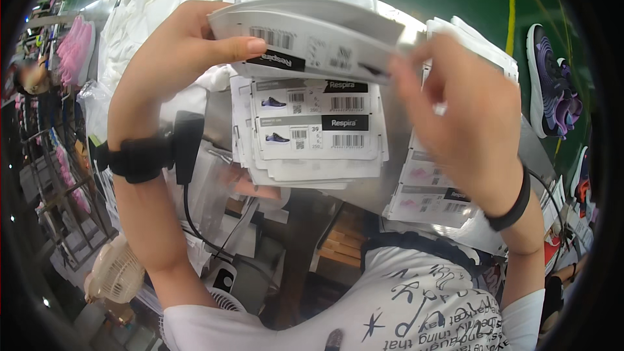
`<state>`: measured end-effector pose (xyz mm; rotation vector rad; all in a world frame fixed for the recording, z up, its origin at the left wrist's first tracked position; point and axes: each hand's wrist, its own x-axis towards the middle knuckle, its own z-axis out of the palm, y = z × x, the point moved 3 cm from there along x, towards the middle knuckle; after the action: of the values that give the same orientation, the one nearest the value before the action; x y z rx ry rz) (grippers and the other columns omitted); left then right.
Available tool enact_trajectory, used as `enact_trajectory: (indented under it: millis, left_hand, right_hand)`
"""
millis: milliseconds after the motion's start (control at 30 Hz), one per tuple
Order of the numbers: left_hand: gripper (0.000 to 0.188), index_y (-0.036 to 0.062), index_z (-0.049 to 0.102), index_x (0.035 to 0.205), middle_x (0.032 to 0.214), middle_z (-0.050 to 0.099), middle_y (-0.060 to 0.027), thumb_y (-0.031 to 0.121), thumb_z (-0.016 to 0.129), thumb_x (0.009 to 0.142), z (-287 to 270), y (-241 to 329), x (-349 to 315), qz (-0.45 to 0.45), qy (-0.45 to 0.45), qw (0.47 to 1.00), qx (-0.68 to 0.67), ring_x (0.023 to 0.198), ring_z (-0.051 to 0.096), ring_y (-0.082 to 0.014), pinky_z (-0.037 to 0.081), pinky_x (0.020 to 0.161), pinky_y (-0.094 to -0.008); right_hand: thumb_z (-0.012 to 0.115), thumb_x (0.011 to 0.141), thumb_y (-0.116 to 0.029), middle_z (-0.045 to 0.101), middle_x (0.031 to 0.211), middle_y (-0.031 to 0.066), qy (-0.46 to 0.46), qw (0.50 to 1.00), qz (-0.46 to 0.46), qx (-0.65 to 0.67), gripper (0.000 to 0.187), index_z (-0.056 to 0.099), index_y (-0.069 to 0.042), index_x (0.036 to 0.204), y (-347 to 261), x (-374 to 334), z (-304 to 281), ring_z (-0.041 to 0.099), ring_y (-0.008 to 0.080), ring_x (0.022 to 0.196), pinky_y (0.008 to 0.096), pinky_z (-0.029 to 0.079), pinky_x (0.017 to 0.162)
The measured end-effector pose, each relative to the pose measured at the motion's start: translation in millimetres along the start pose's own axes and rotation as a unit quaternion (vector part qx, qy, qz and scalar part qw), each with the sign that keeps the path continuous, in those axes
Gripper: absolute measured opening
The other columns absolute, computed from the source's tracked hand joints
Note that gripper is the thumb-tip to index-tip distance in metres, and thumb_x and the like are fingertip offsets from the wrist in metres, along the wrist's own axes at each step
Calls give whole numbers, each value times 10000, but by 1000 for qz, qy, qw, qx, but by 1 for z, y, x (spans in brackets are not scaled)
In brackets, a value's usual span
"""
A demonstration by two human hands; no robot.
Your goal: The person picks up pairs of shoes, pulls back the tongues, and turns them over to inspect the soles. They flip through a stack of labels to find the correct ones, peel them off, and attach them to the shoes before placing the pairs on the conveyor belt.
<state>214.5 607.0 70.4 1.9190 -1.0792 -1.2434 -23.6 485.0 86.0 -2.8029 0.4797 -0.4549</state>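
Observation:
My left hand [185, 42] grips the left end of a thin bundle of white label sheets [318, 42], thumb on the near face and fingers behind. The bundle is raised, and its sheets bow apart along the top edge. At its right end my right hand [471, 114] is closed, thumb and fingertips against the sheet edges, somewhat blurred. Beneath the bundle lies an uneven stack of label sheets [318, 146] printed with dark shoes and barcodes. Under my right hand is another stack of labels [426, 205] with pink shoe pictures, partly covered by the hand.
White cloth-like material [140, 19] is heaped at the far left of the metal table. Farther off, a purple and black shoe [552, 84] stands at the right and pink shoes [77, 49] at the left. A beige fan [117, 270] is at the lower left. A black cable [188, 211] hangs beside my left forearm.

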Motion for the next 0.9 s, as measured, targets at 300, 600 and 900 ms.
enact_trajectory:
  millis: [300,600,900]
  left_hand:
    - [347,-54,625,1067,880,677,-82,242,676,893,-3,0,2,-64,47,997,22,756,631,-119,524,684,-259]
    - [411,-45,577,1193,961,678,-63,246,646,912,-13,-9,1,-80,26,996,-26,804,654,-131,543,720,-274]
    - [391,-33,660,1066,866,665,-46,272,729,831,1,0,-1,41,-3,996,80,824,601,-100,481,750,-258]
  right_hand:
    - [715,693,-183,654,941,163,-23,993,-99,54,313,584,2,910,-35,-31,6,627,280,832,326,495,678]
    - [609,715,-77,664,787,170,-222,951,-210,52,178,585,27,857,-26,-17,51,667,334,721,384,531,640]
    - [661,872,-106,569,608,91,-24,988,26,153,157,554,-34,782,4,27,17,586,213,493,283,452,485]
